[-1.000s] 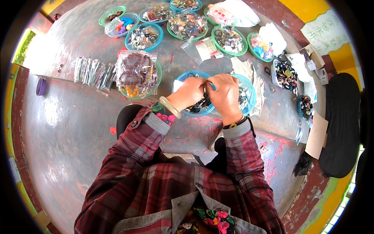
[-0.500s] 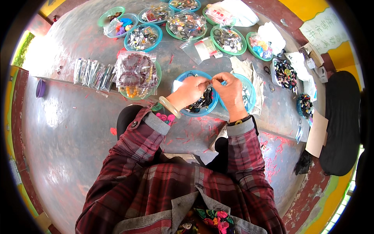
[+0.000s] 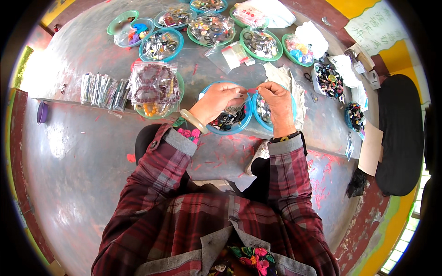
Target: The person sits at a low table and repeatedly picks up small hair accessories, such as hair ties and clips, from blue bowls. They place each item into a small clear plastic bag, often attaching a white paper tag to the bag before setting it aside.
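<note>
A short, thin red strip spans the gap between my two hands. My left hand, with a pale bangle at the wrist, is closed and pinches the strip's left end at the fingertips. Thumb and fingers of my right hand are pressed together on the other end. Below my left hand sits a blue bowl of dark cords and small pieces, partly covered by the hand. A second blue bowl with whitish and dark small items lies beneath my right hand and wrist.
A bag of dark red beads rests on a green bowl at left, beside several packets. More bowls of trinkets stand farther back. To the right are a cloth, scissors and a white basket. Red scraps litter the floor.
My hands have drawn slightly apart, and the red strip now shows between them. The whole scene has shifted a little left and up in view.
</note>
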